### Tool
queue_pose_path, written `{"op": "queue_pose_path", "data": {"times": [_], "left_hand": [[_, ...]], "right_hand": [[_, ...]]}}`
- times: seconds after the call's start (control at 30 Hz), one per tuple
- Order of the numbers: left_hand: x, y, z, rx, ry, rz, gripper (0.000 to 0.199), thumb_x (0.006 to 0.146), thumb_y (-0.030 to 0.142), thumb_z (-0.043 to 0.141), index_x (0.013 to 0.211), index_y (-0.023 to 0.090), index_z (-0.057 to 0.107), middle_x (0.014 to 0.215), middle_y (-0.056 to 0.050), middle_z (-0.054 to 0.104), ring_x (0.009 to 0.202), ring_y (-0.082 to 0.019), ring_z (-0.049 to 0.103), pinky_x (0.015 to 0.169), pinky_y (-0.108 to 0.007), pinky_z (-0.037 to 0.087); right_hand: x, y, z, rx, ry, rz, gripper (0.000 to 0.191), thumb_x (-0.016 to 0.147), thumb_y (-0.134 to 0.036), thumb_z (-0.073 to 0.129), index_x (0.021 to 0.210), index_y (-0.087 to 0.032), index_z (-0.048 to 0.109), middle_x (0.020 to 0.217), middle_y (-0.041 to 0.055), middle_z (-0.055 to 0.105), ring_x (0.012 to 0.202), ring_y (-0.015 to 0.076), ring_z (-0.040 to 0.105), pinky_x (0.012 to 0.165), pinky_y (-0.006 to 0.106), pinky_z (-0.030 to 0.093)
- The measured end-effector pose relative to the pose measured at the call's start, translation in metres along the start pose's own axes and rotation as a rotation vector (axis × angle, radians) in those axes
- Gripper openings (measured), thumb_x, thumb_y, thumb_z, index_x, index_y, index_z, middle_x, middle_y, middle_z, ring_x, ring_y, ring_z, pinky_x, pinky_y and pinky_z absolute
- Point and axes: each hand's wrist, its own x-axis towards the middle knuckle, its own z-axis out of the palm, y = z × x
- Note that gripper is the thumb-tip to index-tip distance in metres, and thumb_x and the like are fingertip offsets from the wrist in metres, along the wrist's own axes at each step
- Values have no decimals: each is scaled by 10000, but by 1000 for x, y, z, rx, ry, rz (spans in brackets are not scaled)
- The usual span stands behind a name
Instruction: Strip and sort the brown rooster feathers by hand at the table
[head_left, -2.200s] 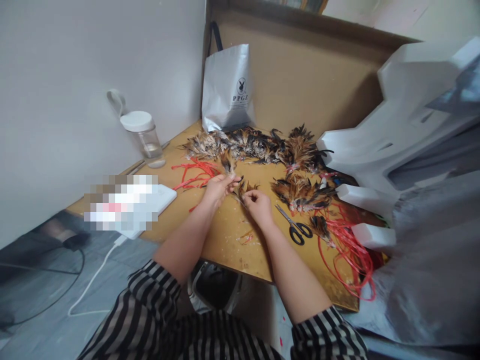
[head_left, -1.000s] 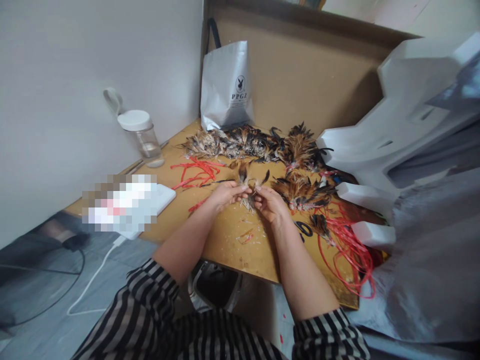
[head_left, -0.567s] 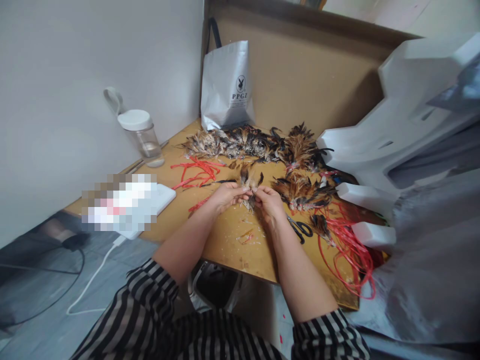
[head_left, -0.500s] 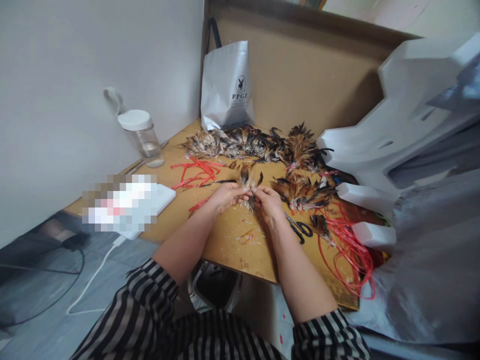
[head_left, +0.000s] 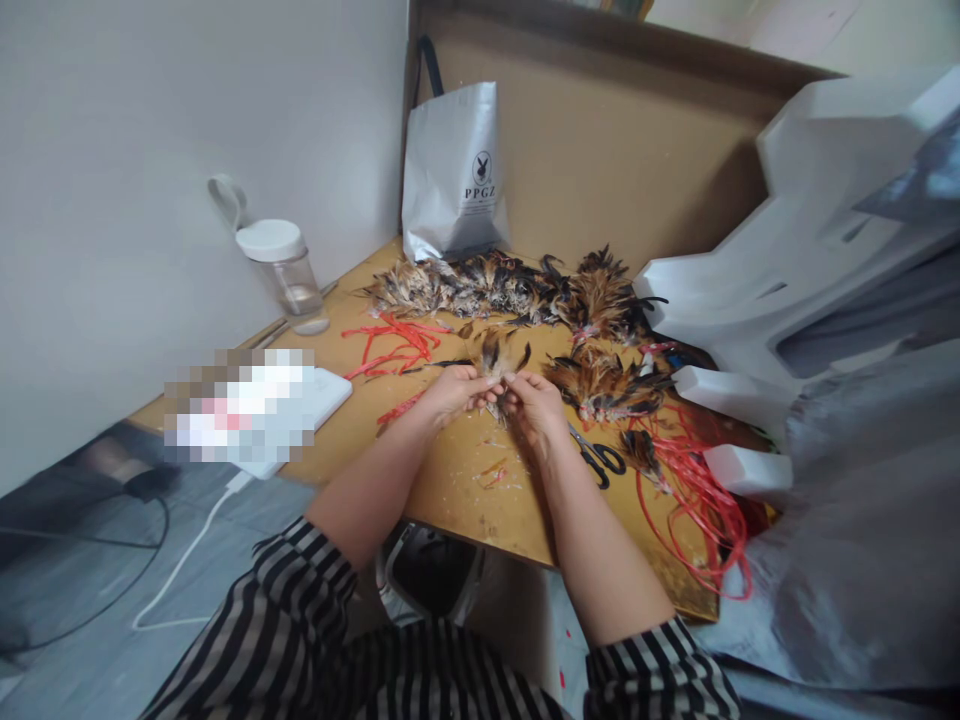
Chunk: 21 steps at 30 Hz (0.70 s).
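Between my two hands is a small bunch of brown and black feathers, fanned upward above the table. My left hand pinches its lower part from the left, fingertips pressed together. From the right, my right hand pinches the same spot, its fingertips almost meeting those of the left. Close to my right wrist lie black-handled scissors, their blades partly hidden by the arm. A feather bundle rests just right of my right hand, with red and white binding along its lower edge.
Feather heaps line the back of the wooden table. Red strings tangle at the right, more red strips at the left. Around stand a water bottle, a silver bag, a white device with a cable, and white foam pieces.
Both hands stay in place, pinching the bunch. The feather tips have shifted very slightly, the right-hand dark one leaning a little further right.
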Motion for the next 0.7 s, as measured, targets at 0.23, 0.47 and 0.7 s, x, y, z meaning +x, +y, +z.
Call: {"op": "queue_pose_path", "data": {"times": [0.23, 0.47, 0.7], "left_hand": [[-2, 2, 1, -67, -44, -48, 148, 676, 179, 687, 745, 51, 657, 724, -99, 674, 546, -61, 577, 474, -133, 404], [-4, 4, 5, -122, -78, -88, 87, 713, 105, 633, 775, 46, 652, 786, -122, 683, 554, -71, 591, 448, -134, 400], [-1, 1, 2, -151, -105, -89, 69, 712, 98, 637, 741, 38, 655, 671, -84, 660, 522, -53, 567, 459, -122, 403]], "right_hand": [[1, -3, -2, -11, 71, -58, 280, 560, -299, 734, 535, -161, 492, 418, -55, 473, 370, 44, 364, 374, 175, 259], [-3, -2, 6, -69, 158, -151, 257, 565, -288, 712, 549, -161, 490, 411, -66, 467, 374, 43, 367, 382, 173, 264], [-4, 2, 9, 5, 109, -34, 299, 567, -311, 720, 557, -172, 456, 430, -57, 487, 382, 48, 377, 381, 176, 270]]}}
